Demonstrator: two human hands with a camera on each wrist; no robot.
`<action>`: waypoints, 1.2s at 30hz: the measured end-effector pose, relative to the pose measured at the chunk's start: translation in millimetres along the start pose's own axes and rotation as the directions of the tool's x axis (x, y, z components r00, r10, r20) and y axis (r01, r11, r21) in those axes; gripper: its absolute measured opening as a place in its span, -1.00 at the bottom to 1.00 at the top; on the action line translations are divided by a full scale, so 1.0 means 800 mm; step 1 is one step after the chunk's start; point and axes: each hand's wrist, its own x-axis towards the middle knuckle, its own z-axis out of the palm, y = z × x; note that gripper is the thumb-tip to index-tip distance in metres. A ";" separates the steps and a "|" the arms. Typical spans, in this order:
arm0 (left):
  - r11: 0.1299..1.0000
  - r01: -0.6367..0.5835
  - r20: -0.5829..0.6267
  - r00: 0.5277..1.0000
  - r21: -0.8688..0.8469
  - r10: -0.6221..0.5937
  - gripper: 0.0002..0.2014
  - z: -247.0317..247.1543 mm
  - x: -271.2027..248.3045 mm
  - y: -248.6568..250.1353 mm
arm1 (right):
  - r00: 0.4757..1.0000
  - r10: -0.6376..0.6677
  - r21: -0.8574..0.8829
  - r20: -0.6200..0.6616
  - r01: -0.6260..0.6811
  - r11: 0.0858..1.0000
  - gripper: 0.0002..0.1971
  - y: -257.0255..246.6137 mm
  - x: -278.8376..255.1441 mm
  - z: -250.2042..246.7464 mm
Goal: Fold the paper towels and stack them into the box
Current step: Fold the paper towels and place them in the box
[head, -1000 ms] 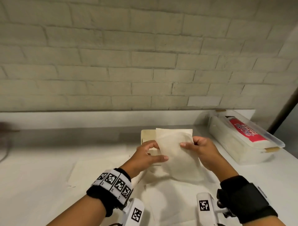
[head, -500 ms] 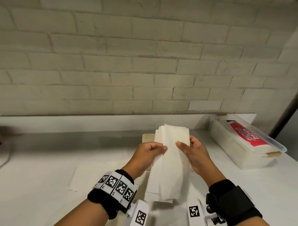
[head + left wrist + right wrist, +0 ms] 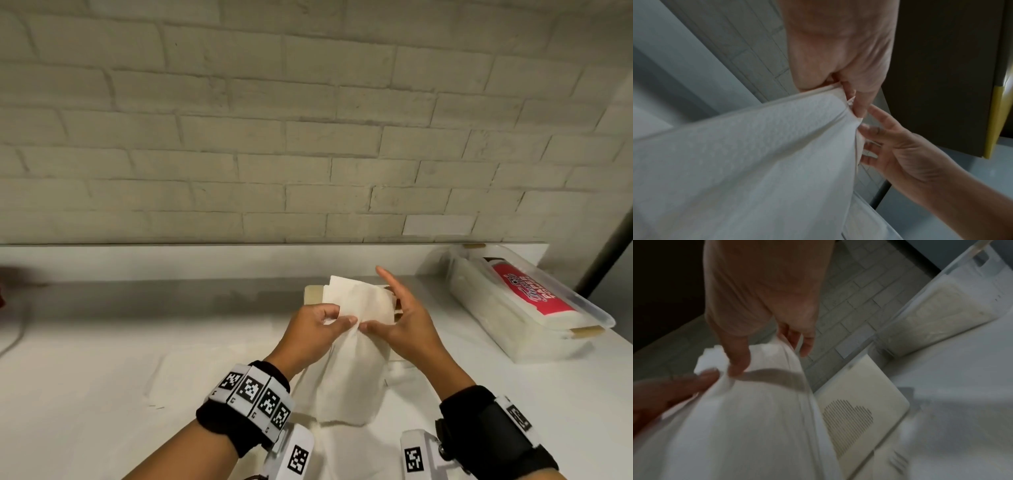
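In the head view a white paper towel [image 3: 346, 373] hangs over the table in front of me, its top part [image 3: 356, 301] bent at my hands. My left hand [image 3: 337, 320] pinches the towel at that bend between thumb and fingers. My right hand [image 3: 400, 315] meets it there: the thumb touches the towel and the straight, spread fingers lie behind it. The left wrist view shows the pinch [image 3: 855, 104] on the towel [image 3: 756, 154]. Behind the towel lies a flat cream box [image 3: 869, 395] with a heart-shaped pattern of slits, mostly hidden in the head view [image 3: 313, 294].
A clear plastic container [image 3: 534, 342] holding a pack with a red label stands at the right, near the table's edge. More unfolded towels lie flat on the white table [image 3: 85, 394], one to the left [image 3: 219, 373] and one near me [image 3: 342, 445]. A brick wall closes the back.
The towel was held up lengthwise between both hands. Now my hands have come together at its middle, its top part has bent over, and my right fingers have straightened and spread.
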 end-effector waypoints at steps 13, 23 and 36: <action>0.999 0.026 0.136 0.990 -0.031 -0.021 -0.89 -0.006 -0.001 0.001 | 0.988 -0.116 -0.005 0.103 0.117 0.993 -0.75 -0.021 0.026 -0.015; 0.925 0.112 0.096 0.992 -0.362 -0.083 -0.60 0.000 0.000 -0.002 | 0.969 -0.223 0.148 -0.103 0.236 0.960 -0.75 -0.011 0.017 -0.003; 0.972 0.007 0.073 0.997 -0.237 0.010 -0.76 -0.001 -0.006 0.009 | 0.993 -0.040 0.363 0.113 -0.003 0.932 -0.78 -0.028 0.023 -0.003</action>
